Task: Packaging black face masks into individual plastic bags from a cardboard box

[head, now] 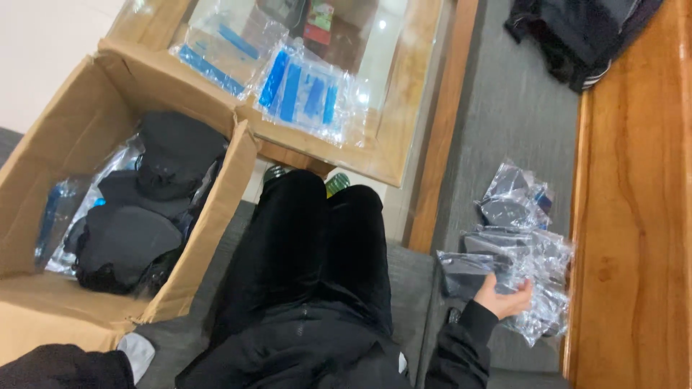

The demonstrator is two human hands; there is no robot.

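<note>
Right hand (504,297) gripping a clear bag (476,272) with something dark inside, thumb over its lower edge, fingers hidden beneath, at the near end of a heap of like bags (530,238) on the grey seat (504,122). Left hand out of sight past the lower left edge, only a dark sleeve (61,366) showing; its state impossible to tell. Black-trousered legs (317,245) between heap and open cardboard box (86,94) filled with dark caps (176,151), some bagged. Ahead, glass-topped wooden table (404,108) carrying flat blue-striped bags (303,94). Dark clothing (577,32) bunched at upper right, beside a wooden armrest (634,216).
</note>
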